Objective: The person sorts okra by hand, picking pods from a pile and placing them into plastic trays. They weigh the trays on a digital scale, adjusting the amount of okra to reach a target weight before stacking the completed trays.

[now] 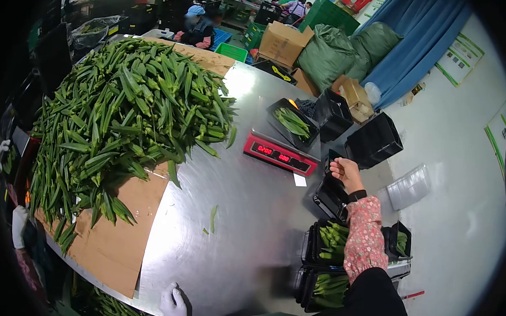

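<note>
My right hand (346, 172), bare with a dark wristband, has its fingers curled together over black plastic trays (331, 197); what they grip is hidden. My left hand (174, 304), in a white glove, rests at the near table edge, fingers slightly apart and empty. Beyond my right hand stands a red scale (278, 156) with lit digits, bearing a black tray (278, 107) of okra (292, 123). Filled okra trays (332, 239) (329, 289) sit by my right sleeve. A large okra pile (121, 109) covers the left of the metal table (221, 257).
Cardboard (116, 237) lies under the pile. Black crates (374, 141) and clear lids (409, 187) are at the right. Behind stand a carton (284, 44), green sacks (326, 57) and a person in a blue cap (196, 30). Another person's gloved hand (19, 227) shows at far left.
</note>
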`<action>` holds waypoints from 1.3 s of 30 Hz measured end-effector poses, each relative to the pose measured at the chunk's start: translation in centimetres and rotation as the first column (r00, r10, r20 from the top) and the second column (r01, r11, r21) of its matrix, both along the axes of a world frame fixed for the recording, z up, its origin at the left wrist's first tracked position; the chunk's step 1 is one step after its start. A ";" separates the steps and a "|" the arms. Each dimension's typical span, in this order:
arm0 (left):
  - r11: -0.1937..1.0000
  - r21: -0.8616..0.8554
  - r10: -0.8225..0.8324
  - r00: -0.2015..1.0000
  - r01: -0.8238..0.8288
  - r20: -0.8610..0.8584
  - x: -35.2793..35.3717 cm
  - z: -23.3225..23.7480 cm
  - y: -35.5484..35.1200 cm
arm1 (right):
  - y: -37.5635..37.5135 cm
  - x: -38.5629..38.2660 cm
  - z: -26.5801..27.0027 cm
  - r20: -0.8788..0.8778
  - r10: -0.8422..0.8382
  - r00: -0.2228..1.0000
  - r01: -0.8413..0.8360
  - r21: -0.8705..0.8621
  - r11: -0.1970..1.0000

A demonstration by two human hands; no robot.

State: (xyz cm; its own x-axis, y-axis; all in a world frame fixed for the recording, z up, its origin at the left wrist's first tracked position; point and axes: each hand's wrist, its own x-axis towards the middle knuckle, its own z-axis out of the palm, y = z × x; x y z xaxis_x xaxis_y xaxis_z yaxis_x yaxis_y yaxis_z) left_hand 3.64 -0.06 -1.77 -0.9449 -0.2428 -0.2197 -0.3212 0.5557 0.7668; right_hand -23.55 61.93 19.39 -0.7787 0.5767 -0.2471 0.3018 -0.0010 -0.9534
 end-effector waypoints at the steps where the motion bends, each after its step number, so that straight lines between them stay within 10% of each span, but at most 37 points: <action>1: 0.998 0.052 0.022 1.000 -0.023 0.013 -0.1 0.3 0.0 | -0.7 1.5 1.2 -0.040 0.055 0.998 -0.056 -0.029 0.998; 15: 0.966 0.233 0.106 0.993 -0.113 0.043 0.4 -0.8 0.1 | -10.3 0.8 4.6 0.075 0.416 0.906 -0.421 0.071 0.904; 26: 0.989 0.063 0.130 0.991 -0.132 0.028 -0.1 -0.5 1.0 | -10.4 -13.7 0.8 -0.219 0.191 0.957 -0.126 0.280 0.952; 27: 0.694 -0.683 -0.280 0.959 0.228 0.036 0.2 -0.9 0.6 | -10.2 -14.5 0.6 -0.240 0.159 0.958 -0.087 0.283 0.955; 28: -0.141 -0.943 -0.513 0.792 0.303 0.331 0.7 -1.6 0.0 | -10.0 -15.2 0.3 -0.269 0.140 0.953 -0.061 0.281 0.958; 29: -0.857 -0.514 -0.388 0.621 0.029 0.681 1.2 -2.2 -0.5 | -9.7 -15.4 0.0 -0.281 0.126 0.952 -0.045 0.278 0.960; 32: -0.992 -0.110 -0.060 0.563 0.057 0.825 1.6 -3.8 -0.8 | -9.6 -15.6 0.0 -0.301 0.083 0.950 0.005 0.283 0.959; 35: -0.988 -0.155 -0.129 0.491 0.014 0.862 1.8 -4.2 -1.0 | -8.7 -15.2 -0.3 -0.301 0.047 0.953 0.052 0.311 0.949; 39: -0.690 -0.710 -0.508 0.602 0.144 0.616 2.9 -5.8 -1.4 | -5.7 -15.2 -2.3 -0.295 -0.064 0.953 0.209 0.492 0.845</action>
State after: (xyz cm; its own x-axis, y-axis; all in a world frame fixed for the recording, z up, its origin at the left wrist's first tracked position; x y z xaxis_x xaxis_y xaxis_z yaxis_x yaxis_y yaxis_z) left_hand 6.55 -1.47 -7.57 -0.7762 0.5342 -0.3349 0.4893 0.1755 -0.8543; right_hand -38.77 56.23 17.08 -0.6759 0.6681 0.3112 0.0792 0.4856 -0.8706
